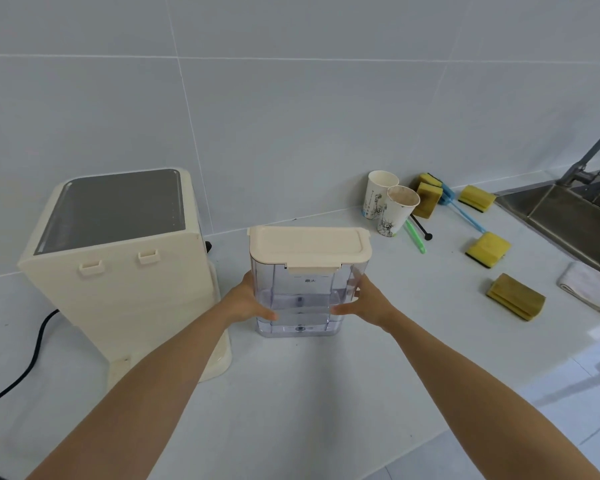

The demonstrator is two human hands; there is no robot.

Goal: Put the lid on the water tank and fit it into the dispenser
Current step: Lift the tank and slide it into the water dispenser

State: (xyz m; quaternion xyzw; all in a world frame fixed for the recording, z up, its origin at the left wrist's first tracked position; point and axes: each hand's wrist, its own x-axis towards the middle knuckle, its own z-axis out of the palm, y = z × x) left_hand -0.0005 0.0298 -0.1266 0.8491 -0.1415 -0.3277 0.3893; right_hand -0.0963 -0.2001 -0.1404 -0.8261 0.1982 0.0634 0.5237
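- Two bare forearms reach forward from the bottom edge, one on each side of a clear water tank point(300, 299) that stands upright on the white table point(291, 403).
- At the tank's left wall, the left hand point(248, 301) presses flat, its thumb across the front lower corner; its grip holds the tank.
- On the opposite wall sits the right hand point(364, 299), thumb reaching onto the front face, fingers wrapped behind; its grip also holds the tank.
- Capping the tank is a cream lid point(309, 244), seated flat on the rim with a front latch tab hanging down over the clear wall.
- Inside the tank, water shows in the lower part (a small printed mark sits just below the latch).
- Just left of the tank stands the cream water dispenser point(118, 271), its dark grey top panel facing up and two small clips on the side turned to the camera; the tank is beside it, not in it.
- From the dispenser's base, a black power cord point(32, 358) runs away to the left edge.
- Further back on the right stand two paper cups point(388, 204), touching each other near the wall.
- Around them lie several yellow sponges point(487, 245), a blue-handled brush point(465, 213) and a green stick.
- Along the far right edge are a steel sink point(568, 216) and a folded white cloth point(593, 289).
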